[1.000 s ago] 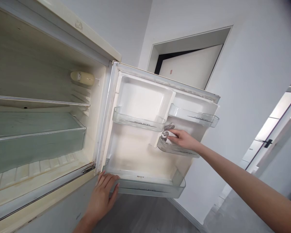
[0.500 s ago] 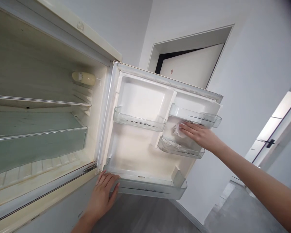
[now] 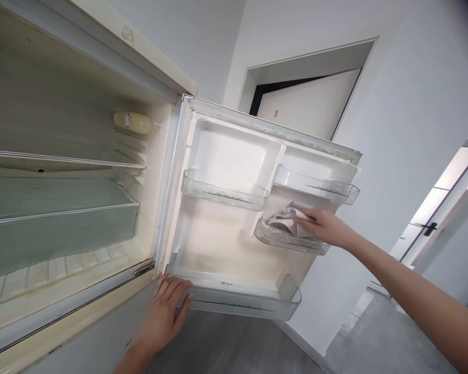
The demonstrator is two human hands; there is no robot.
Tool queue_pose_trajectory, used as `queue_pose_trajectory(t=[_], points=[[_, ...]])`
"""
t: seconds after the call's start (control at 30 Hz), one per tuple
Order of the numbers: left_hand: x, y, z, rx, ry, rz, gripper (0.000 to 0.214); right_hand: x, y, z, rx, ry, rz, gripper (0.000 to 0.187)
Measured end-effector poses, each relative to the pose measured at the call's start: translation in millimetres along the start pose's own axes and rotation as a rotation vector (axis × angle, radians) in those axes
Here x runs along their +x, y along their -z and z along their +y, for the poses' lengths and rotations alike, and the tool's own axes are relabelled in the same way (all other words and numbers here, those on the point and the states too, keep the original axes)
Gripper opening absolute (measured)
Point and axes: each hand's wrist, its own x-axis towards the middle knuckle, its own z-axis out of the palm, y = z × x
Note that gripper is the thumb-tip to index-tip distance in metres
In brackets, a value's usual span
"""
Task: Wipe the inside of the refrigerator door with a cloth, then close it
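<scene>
Yellowed cream plastic lines the open fridge (image 3: 62,130) at the far left, with glass shelves (image 3: 62,213) across its bare interior and a small cream light housing (image 3: 132,122) on the wall nearest the fridge door (image 3: 218,234). Your left hand (image 3: 164,311) lies flat, fingers spread, against the bottom corner of that door, just beside the clear bottom bin (image 3: 242,304) that runs along the door's lower edge. Higher on the door, a clear upper-left bin (image 3: 223,193) carries a line of dark print along its front, too small to read; the same kind of unreadable print marks the upper-right bin (image 3: 315,186). Below that upper-right bin, a crumpled grey cloth (image 3: 285,218) sits against the door liner, just above the small middle bin (image 3: 288,241). Your right hand (image 3: 323,226) presses on the cloth's right edge, fingers extended over it rather than curled shut, palm towards the door. Well to the right of the door, a white doorway (image 3: 308,98) opens in the wall, with a small reddish mark on its panel, unreadable.
</scene>
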Motion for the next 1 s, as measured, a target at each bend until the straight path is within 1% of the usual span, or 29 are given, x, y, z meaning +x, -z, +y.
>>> queue_pose_trajectory(t=[0.07,0.1,0.13,0.23,0.3,0.37,0.43,0.47,0.53,0.57,0.63,0.7,0.8,0.9,0.97,1.0], points=[[0.1,0.3,0.2,-0.006,-0.001,-0.002,0.023,0.2,0.0,-7.6,0.129,-0.105,0.131,0.041],[0.1,0.4,0.4,-0.007,-0.005,-0.003,0.023,0.4,-1.5,-12.9,0.187,-0.132,0.160,0.042],[0.2,0.4,0.5,-0.006,-0.006,0.000,0.023,0.5,-3.8,-19.2,0.241,-0.130,0.138,0.043],[0.6,0.4,0.4,-0.006,-0.008,0.005,0.023,0.6,-11.9,-39.1,0.351,-0.030,-0.088,0.044],[1.0,0.6,-0.6,-0.005,-0.011,0.003,0.024,0.9,-14.6,-47.4,0.371,0.013,-0.182,0.044],[0.9,1.2,-2.4,0.002,-0.021,0.002,0.025,2.0,-13.8,-48.0,0.390,0.031,-0.208,0.044],[0.1,1.9,-4.5,0.011,-0.027,-0.004,0.025,4.2,-10.1,-40.8,0.407,0.039,-0.218,0.046],[-0.5,2.3,-5.4,0.012,-0.028,-0.011,0.025,5.5,-7.5,-35.1,0.387,0.035,-0.217,0.046],[-1.7,3.0,-6.6,0.004,-0.023,-0.032,0.025,7.7,-0.8,-22.4,0.267,0.021,-0.199,0.044],[-2.2,3.4,-6.9,-0.001,-0.017,-0.042,0.025,8.0,3.1,-16.5,0.185,0.009,-0.176,0.042],[-2.8,4.1,-6.9,-0.008,-0.011,-0.044,0.025,5.4,11.6,-8.1,0.064,-0.031,-0.089,0.036],[-2.9,4.8,-6.4,-0.009,-0.014,-0.035,0.025,-3.4,19.3,-5.3,0.048,-0.085,0.041,0.034],[-2.6,5.7,-6.0,-0.013,-0.021,-0.028,0.025,-27.6,25.4,-6.8,0.087,-0.148,0.214,0.032],[-2.2,6.0,-6.0,-0.009,-0.017,-0.031,0.024,-53.2,21.5,-4.0,0.127,-0.187,0.409,0.028],[-1.9,5.9,-5.9,-0.006,-0.023,-0.029,0.024,-64.0,11.6,0.2,0.207,-0.218,0.563,0.029],[-1.7,5.7,-5.8,-0.007,-0.027,-0.029,0.025,-66.8,4.2,1.4,0.251,-0.222,0.597,0.031]])
